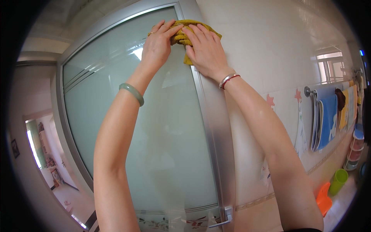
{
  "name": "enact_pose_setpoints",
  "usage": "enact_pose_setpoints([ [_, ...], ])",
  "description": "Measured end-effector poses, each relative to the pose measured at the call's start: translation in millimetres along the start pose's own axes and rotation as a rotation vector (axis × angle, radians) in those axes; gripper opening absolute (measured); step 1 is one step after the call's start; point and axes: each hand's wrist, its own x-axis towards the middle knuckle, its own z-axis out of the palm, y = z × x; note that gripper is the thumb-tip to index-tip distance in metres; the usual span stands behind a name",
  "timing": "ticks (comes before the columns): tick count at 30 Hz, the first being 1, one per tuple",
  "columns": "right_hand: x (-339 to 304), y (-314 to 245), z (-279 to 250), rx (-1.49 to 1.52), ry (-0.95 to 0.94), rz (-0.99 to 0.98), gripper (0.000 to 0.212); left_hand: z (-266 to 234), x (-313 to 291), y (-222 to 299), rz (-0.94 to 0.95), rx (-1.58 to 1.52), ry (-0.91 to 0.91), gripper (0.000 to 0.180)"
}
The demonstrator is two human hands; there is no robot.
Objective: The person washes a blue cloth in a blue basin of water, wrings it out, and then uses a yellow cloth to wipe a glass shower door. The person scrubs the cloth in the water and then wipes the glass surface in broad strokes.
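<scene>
Up at the top right corner of a frosted glass door, both hands are on a mustard-yellow cloth. My left hand grips the cloth's left side, with its fingertips over the top and a jade-green bangle on the wrist. My right hand presses the cloth from the right against the silver door frame, its fingers bent over the folds. A silver bangle and a red cord circle that wrist. One corner of the cloth hangs below my right thumb. Part of the cloth is hidden under the hands.
Low on the door is a lever handle. Along the tiled wall at right, a rail holds several towels. Beneath them stand a green cup and an orange scoop-like container. A doorway at left opens to another room.
</scene>
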Motion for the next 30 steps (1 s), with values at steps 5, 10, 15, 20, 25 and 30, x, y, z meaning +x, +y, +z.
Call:
enact_pose_setpoints([
  [5, 48.2, 19.4, 24.5, 0.008, 0.034, -0.043, 0.044, 19.2, 38.2, -47.2, 0.059, 0.019, 0.107, 0.051],
  [10, 76.5, 40.7, 46.1, -0.019, 0.034, -0.057, 0.045, 27.9, 58.4, -67.6, 0.068, 0.091, 0.116, 0.048],
  [15, 100.3, 48.7, 53.0, 0.043, 0.007, -0.063, 0.049, 25.0, 71.5, -85.7, 0.087, 0.103, 0.146, 0.044],
  [20, 117.2, 54.4, 46.9, 0.069, -0.122, -0.078, 0.051, 6.5, 74.5, -68.1, 0.022, 0.024, 0.122, 0.039],
  [25, 122.5, 55.8, 53.3, 0.002, -0.143, -0.066, 0.052, -1.9, 76.2, -64.8, 0.059, -0.048, 0.057, 0.036],
  [30, 132.7, 52.4, 48.9, 0.15, -0.139, -0.117, 0.038, 0.0, 95.9, -88.6, 0.009, 0.012, -0.116, 0.029],
])
